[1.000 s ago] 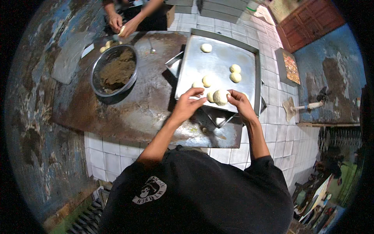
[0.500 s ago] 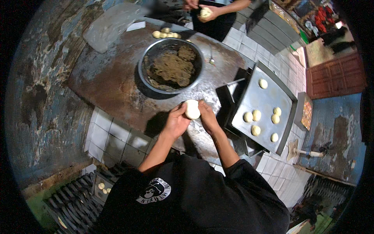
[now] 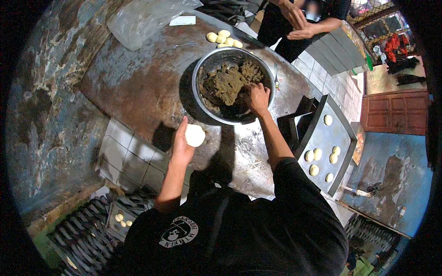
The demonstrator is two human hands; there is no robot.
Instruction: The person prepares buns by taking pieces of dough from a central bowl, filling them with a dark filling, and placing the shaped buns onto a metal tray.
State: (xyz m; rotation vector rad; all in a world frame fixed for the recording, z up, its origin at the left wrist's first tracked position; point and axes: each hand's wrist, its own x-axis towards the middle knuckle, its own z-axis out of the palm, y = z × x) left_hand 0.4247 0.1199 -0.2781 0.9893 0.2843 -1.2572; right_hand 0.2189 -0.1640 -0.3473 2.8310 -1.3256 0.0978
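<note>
A flattened white round of dough (image 3: 195,136) rests in my left hand (image 3: 180,146), its thumb upright along the edge, over the near side of the table. My right hand (image 3: 258,99) reaches into a wide metal bowl (image 3: 196,87) with its fingers curled into the brown paste-like filling (image 3: 225,86). Its fingertips are partly hidden, so how much filling they hold does not show. Beyond the bowl, several pale dough balls (image 3: 224,33) lie grouped on the worn table (image 3: 133,83).
On the right, a metal baking tray (image 3: 338,131) carries several dough balls (image 3: 314,170). A spoon (image 3: 276,78) lies beside the bowl. Across the table stand another person's hands (image 3: 301,25), palms close together. Clear plastic sheeting (image 3: 142,23) covers the far left corner. Lower left, a smaller tray holds dough balls (image 3: 123,223).
My hands have parted. The left moved leftward with the dough, which now looks flatter and wider; the right went into the bowl. The other person's hands no longer show a dough ball.
</note>
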